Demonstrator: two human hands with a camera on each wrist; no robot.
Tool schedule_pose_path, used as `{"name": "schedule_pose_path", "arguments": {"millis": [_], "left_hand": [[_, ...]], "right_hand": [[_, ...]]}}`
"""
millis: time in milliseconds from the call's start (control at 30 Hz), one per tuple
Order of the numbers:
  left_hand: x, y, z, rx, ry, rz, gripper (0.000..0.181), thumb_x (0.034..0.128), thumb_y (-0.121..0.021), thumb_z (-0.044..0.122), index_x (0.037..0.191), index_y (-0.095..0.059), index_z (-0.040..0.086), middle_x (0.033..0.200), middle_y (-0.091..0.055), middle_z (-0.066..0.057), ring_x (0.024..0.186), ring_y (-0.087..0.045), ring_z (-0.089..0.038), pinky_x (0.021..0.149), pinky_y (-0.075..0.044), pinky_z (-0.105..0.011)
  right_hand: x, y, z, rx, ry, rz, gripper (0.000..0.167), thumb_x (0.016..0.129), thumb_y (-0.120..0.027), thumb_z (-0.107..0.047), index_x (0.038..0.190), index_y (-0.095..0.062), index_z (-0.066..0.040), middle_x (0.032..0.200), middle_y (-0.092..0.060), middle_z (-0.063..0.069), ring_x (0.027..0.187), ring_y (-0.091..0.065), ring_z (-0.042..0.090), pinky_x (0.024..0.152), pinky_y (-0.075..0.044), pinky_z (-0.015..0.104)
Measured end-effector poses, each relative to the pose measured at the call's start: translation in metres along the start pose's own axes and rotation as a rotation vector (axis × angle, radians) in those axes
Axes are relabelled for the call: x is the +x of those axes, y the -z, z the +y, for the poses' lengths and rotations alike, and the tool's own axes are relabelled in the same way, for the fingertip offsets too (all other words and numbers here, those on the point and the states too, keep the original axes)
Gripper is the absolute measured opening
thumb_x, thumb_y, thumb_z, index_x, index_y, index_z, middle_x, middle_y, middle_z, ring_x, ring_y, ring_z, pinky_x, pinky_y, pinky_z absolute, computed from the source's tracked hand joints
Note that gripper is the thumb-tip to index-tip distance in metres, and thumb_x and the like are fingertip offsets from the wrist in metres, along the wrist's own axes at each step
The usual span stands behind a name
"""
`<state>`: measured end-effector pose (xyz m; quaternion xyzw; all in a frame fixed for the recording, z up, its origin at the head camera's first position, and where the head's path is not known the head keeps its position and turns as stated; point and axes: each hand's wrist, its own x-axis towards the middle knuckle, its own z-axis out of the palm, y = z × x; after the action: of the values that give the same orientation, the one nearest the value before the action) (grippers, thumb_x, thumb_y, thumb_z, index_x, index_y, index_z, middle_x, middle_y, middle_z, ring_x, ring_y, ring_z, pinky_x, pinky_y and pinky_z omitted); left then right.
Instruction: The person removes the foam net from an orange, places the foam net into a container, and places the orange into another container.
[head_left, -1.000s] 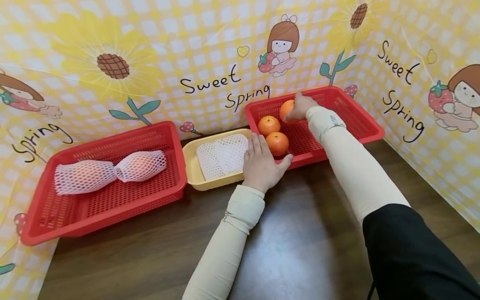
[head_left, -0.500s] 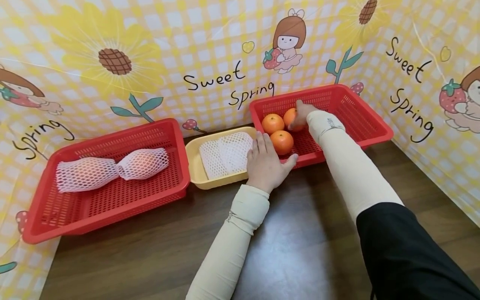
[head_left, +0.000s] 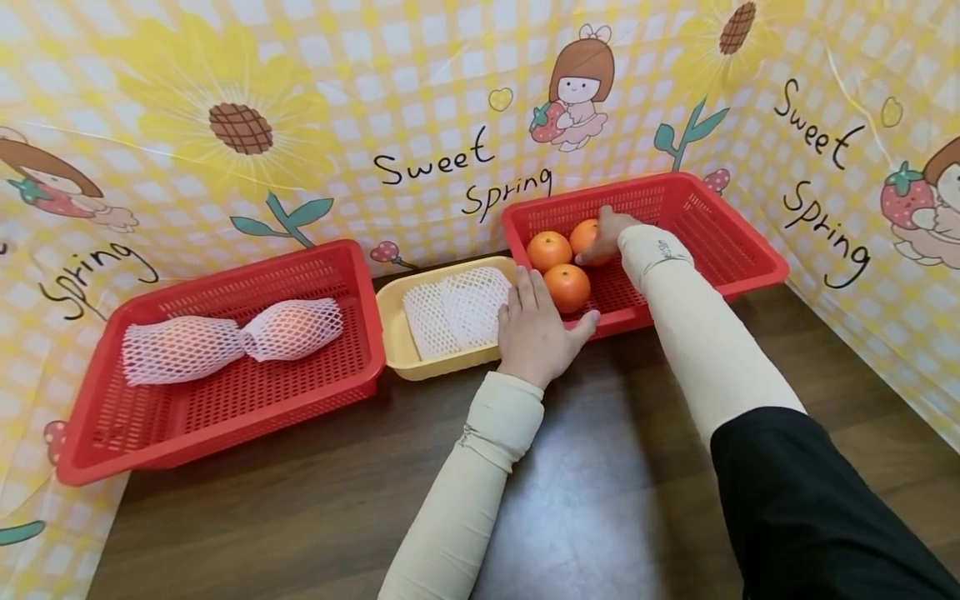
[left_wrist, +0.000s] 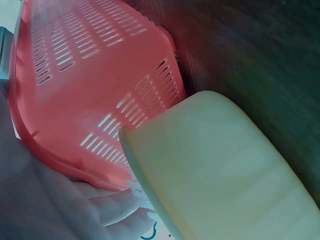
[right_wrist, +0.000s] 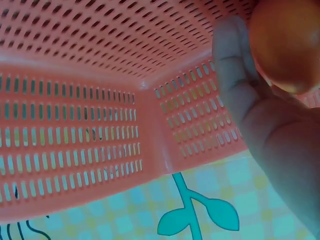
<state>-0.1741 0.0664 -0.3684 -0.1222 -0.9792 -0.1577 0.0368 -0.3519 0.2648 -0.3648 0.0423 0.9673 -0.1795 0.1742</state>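
In the head view, three oranges sit together at the left end of the right red basket: a left orange, a front orange and a rear orange. My right hand holds the rear one, thumb and fingers at its sides; part of that orange shows large in the right wrist view. My left hand lies with straight fingers at the basket's near left corner, beside the yellow tray. White foam nets lie in that tray.
A left red basket holds two orange-coloured round fruits in white foam nets, a left netted fruit and a right netted fruit. A checked cloth stands behind and at the sides. The table is dark wood.
My right hand has brought the rear orange down and nearer, beside the other two; over the last half second it barely moves. The left hand stays at the basket corner. The head view shifts slightly.
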Motion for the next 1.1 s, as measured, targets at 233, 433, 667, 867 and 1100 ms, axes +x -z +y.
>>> {"name": "schedule_pose_path", "arguments": {"millis": [233,433,667,867,1100], "left_hand": [[0.000,0.000,0.002,0.008,0.008,-0.002,0.105,0.0923,-0.044,0.075,0.159,-0.019,-0.001,0.165,-0.015,-0.020,0.146,-0.029,-0.039,0.115,-0.026,-0.052],[0.000,-0.001,0.001,-0.001,0.011,-0.015,0.105,0.0924,-0.043,0.076,0.160,-0.017,-0.001,0.166,-0.013,-0.019,0.147,-0.026,-0.039,0.115,-0.025,-0.053],[0.002,-0.005,-0.002,-0.014,0.006,0.012,0.104,0.0928,-0.044,0.075,0.160,-0.018,-0.001,0.166,-0.014,-0.019,0.145,-0.030,-0.039,0.112,-0.029,-0.055],[0.002,-0.010,-0.008,-0.008,-0.019,0.091,0.102,0.0924,-0.044,0.075,0.158,-0.026,-0.001,0.164,-0.023,-0.019,0.143,-0.033,-0.038,0.112,-0.029,-0.054],[-0.012,-0.016,-0.024,0.104,-0.153,0.152,0.105,0.0902,-0.040,0.081,0.161,-0.019,0.005,0.165,-0.015,-0.022,0.150,-0.019,-0.040,0.117,-0.020,-0.054]], "right_hand": [[-0.028,0.014,-0.004,0.026,0.020,-0.032,0.116,0.087,-0.075,-0.043,0.159,0.005,0.002,0.160,-0.021,0.031,0.146,-0.022,0.045,0.116,-0.022,0.056],[-0.053,0.032,-0.014,0.092,0.073,0.031,0.105,0.093,-0.070,-0.041,0.162,0.001,-0.005,0.162,-0.021,0.025,0.147,-0.024,0.042,0.115,-0.023,0.057],[-0.110,0.039,-0.020,0.104,0.224,0.183,0.096,0.096,-0.064,-0.049,0.163,-0.009,-0.007,0.164,-0.014,0.025,0.149,-0.015,0.044,0.115,-0.019,0.061],[-0.162,-0.003,-0.011,0.145,0.319,0.374,0.109,0.087,-0.069,-0.062,0.163,-0.009,-0.013,0.165,-0.007,0.024,0.151,-0.006,0.044,0.112,-0.014,0.070],[-0.198,-0.063,0.011,0.000,0.459,0.623,0.116,0.079,-0.079,-0.059,0.161,-0.017,-0.005,0.163,-0.010,0.029,0.150,-0.005,0.047,0.112,-0.012,0.071]]}}
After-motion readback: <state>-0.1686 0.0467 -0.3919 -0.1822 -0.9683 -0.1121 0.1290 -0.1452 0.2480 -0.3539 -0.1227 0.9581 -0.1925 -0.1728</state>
